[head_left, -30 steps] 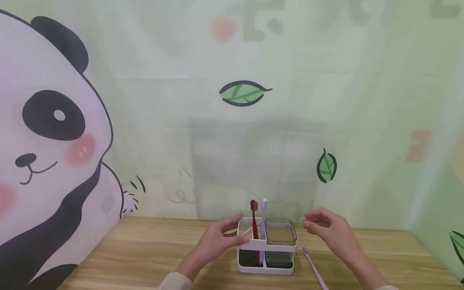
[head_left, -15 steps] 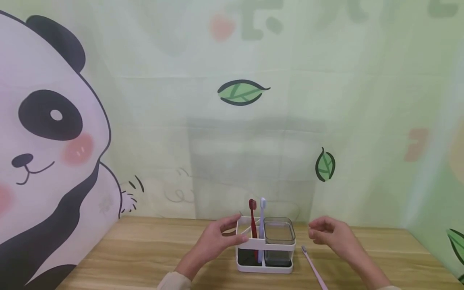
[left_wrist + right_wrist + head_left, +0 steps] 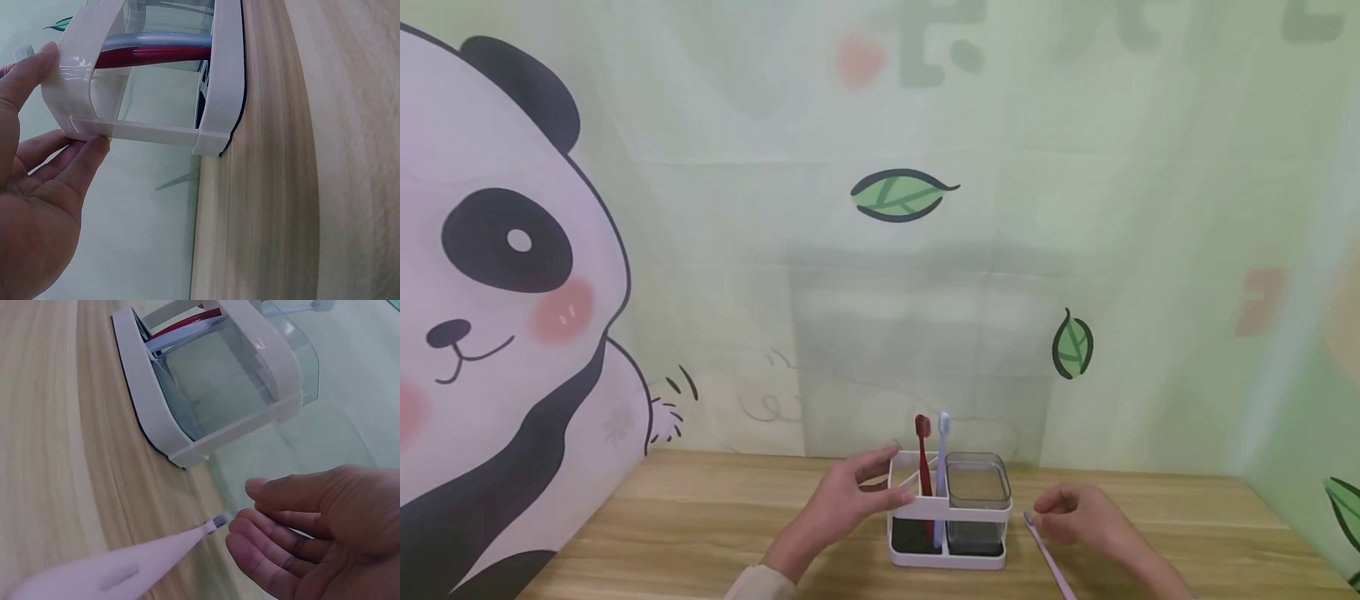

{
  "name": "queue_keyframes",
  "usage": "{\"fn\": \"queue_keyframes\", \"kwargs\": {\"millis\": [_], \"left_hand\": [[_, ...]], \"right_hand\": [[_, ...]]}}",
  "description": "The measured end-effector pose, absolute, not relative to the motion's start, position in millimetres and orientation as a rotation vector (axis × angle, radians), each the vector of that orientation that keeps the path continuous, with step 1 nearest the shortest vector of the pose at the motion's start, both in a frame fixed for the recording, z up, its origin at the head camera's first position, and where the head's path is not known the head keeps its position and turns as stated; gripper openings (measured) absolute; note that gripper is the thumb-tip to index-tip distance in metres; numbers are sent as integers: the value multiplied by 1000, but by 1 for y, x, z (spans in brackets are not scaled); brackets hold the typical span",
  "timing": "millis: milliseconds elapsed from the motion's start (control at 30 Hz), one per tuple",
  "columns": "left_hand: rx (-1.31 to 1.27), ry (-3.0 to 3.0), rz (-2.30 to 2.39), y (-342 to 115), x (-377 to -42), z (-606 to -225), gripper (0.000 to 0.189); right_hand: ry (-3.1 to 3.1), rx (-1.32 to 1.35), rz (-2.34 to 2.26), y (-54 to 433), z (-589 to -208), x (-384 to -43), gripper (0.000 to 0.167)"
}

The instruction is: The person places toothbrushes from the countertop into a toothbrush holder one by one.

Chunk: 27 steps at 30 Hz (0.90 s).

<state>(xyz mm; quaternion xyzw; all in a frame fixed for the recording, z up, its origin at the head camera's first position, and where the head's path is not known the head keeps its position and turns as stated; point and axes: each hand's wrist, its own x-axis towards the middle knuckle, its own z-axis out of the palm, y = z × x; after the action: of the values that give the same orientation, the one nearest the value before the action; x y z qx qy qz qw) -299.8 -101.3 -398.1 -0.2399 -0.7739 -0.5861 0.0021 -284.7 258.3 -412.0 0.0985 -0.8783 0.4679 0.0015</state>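
Observation:
My left hand (image 3: 846, 502) grips the upper left rim of a white toothbrush holder (image 3: 917, 506), thumb on the front and fingers at the side. The holder stands upright on the table. A red toothbrush (image 3: 924, 467) and a pale lilac one (image 3: 942, 460) stand side by side in its left half, heads up. A clear smoky cup (image 3: 977, 492) fills the right half. To the holder's right lies a pink toothbrush (image 3: 156, 556), bristle end away from me. My right hand (image 3: 306, 537) hovers beside its bristle end with loosely bent fingers, holding nothing.
A wood-grain table (image 3: 700, 533) carries everything. Behind it hangs a pale green backdrop (image 3: 715, 250) printed with a large panda (image 3: 497, 250) and leaves. The backdrop meets the table's back edge just behind the holder.
My right hand first drew slightly right, then came down toward the pink toothbrush's bristle end. My left hand keeps its grip on the holder, which has stayed in place.

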Motion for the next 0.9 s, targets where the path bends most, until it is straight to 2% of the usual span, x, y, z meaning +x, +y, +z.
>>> {"fn": "queue_keyframes", "kwargs": {"millis": [133,367,633,900], "left_hand": [[-755,-2419,-1843,-101,-297,-397,73],[-753,-2424,-1841,-102,-298,-398,74],[-758,-2434,-1825,-102,-299,-399,75],[-756,-2429,-1829,-102,-301,-400,74]], "right_hand": [[-2796,233,1399,257,-416,-283,11],[-2824,338,1455,263,-428,-286,9],[-2803,289,1445,259,-432,-285,12],[-2793,132,1348,249,-433,-284,12]]}}
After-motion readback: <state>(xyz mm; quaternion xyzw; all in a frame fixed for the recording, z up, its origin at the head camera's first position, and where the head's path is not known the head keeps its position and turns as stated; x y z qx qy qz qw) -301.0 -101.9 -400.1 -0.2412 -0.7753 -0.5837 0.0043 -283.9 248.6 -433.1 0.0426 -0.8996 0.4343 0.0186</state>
